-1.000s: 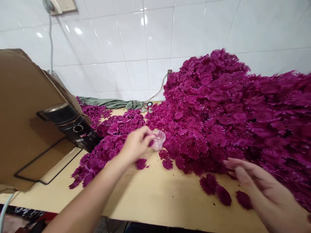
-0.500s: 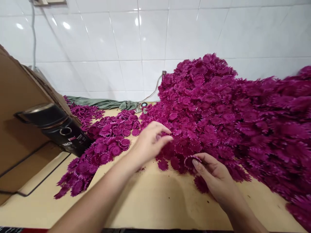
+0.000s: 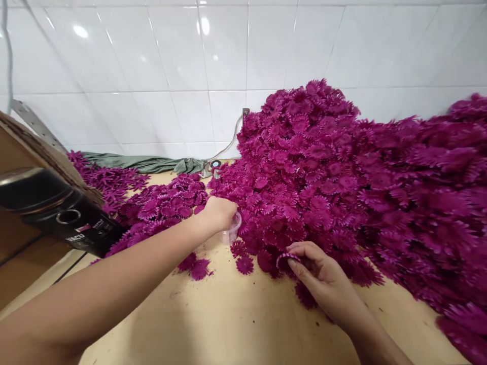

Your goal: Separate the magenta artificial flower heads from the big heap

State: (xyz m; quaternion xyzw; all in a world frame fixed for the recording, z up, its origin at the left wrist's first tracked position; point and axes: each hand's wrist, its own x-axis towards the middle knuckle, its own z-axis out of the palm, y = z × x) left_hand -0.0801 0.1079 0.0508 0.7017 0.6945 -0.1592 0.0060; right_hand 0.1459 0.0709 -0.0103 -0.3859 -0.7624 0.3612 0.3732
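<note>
My left hand is curled over the mouth of a small clear plastic cup that stands on the tan table at the foot of the flower heap. Its fingers dip into the cup and are mostly hidden. My right hand pinches a single magenta flower head between thumb and fingers, low at the heap's front edge. The big heap of magenta fabric flowers fills the right half of the view.
A flatter spread of the same flowers lies left of the cup, with loose ones in front. A black cylindrical device leans on brown cardboard at left. Green cloth and a cable lie by the white tiled wall.
My left hand left the cup, reached into the heap, then came back over the cup. My right hand moved in from the right and picked up one flower.
</note>
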